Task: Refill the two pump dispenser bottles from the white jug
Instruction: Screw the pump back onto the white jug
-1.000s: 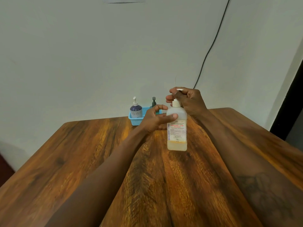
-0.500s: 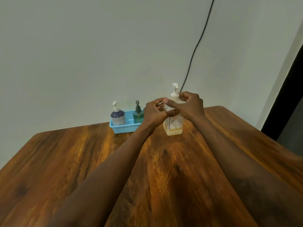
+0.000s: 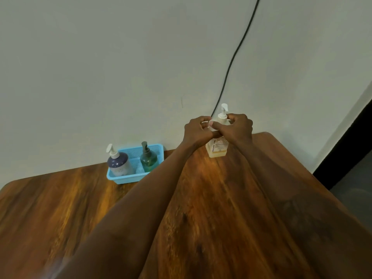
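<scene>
A clear pump bottle [image 3: 218, 147] with a white pump head, a printed label and a little yellowish liquid stands upright on the wooden table [image 3: 191, 208] near the back wall. My left hand [image 3: 198, 131] and my right hand [image 3: 237, 128] both wrap its shoulder, fingers meeting in front. A purple pump bottle [image 3: 118, 163] and a smaller green pump bottle [image 3: 148, 159] stand in a blue basket [image 3: 128, 178] to the left. No white jug is in view.
A black cable [image 3: 233, 57] runs down the pale wall behind the bottle. The table's right edge drops to a grey floor [image 3: 354, 174], with a dark door frame at the far right.
The clear bottle has gone from held up near me to standing at the back of the table. My right hand came off the pump head onto the shoulder; the view shifted right.
</scene>
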`<action>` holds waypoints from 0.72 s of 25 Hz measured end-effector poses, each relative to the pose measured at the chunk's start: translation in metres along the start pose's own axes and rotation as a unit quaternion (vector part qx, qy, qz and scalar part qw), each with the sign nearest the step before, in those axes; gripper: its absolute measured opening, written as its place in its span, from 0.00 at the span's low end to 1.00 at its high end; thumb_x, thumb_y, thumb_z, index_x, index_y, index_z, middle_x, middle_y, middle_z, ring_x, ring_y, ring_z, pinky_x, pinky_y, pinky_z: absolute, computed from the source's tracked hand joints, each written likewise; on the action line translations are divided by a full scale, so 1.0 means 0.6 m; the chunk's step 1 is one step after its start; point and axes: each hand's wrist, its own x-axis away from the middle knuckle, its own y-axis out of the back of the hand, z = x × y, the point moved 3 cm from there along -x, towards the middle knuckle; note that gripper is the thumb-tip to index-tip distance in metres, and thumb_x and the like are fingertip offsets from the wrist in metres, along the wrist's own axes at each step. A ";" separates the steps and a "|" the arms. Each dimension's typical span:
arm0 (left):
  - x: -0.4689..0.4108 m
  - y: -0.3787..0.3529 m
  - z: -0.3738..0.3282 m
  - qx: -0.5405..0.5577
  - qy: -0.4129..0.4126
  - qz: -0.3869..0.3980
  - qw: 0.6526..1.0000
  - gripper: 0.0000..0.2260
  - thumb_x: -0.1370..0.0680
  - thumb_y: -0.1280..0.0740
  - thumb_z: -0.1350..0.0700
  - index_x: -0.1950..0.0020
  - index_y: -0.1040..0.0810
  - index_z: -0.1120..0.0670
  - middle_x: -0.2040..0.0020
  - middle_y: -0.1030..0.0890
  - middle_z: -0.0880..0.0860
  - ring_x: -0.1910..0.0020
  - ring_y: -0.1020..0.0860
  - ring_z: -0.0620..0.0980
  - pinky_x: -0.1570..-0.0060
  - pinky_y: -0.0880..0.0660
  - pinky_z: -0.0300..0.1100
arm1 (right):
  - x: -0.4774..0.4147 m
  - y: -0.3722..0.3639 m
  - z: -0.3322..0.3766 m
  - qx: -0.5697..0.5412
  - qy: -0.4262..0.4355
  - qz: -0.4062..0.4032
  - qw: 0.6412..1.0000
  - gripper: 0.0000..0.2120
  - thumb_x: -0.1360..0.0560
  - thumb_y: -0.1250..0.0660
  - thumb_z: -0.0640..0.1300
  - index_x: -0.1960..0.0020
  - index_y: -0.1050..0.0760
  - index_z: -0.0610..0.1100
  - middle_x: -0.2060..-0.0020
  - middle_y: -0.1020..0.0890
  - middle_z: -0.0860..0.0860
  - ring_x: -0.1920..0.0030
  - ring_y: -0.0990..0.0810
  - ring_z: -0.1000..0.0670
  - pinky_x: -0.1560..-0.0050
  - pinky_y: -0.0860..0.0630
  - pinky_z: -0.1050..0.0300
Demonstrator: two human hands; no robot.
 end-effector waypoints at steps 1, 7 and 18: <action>-0.021 -0.011 0.007 -0.007 0.010 0.001 1.000 0.34 0.31 0.17 0.49 0.27 0.23 0.53 0.30 0.19 0.54 0.33 0.19 0.53 0.35 0.20 0.50 | -0.018 -0.009 -0.013 0.005 0.002 0.001 1.000 0.21 0.30 0.21 0.57 0.44 0.15 0.45 0.48 0.13 0.48 0.55 0.18 0.51 0.61 0.29 0.61; -0.108 -0.069 0.071 0.003 0.056 -0.009 0.998 0.35 0.30 0.18 0.49 0.25 0.24 0.54 0.29 0.20 0.55 0.32 0.20 0.54 0.34 0.23 0.50 | -0.111 -0.082 -0.100 0.034 -0.015 0.036 0.999 0.24 0.30 0.22 0.60 0.42 0.16 0.45 0.45 0.13 0.48 0.54 0.17 0.51 0.60 0.30 0.66; -0.138 -0.083 0.104 0.011 0.048 -0.058 0.997 0.31 0.30 0.18 0.52 0.29 0.21 0.56 0.33 0.17 0.54 0.35 0.18 0.52 0.36 0.21 0.45 | -0.163 -0.122 -0.142 0.019 -0.044 0.076 0.996 0.39 0.34 0.26 0.70 0.31 0.24 0.48 0.36 0.18 0.49 0.37 0.20 0.45 0.38 0.27 0.51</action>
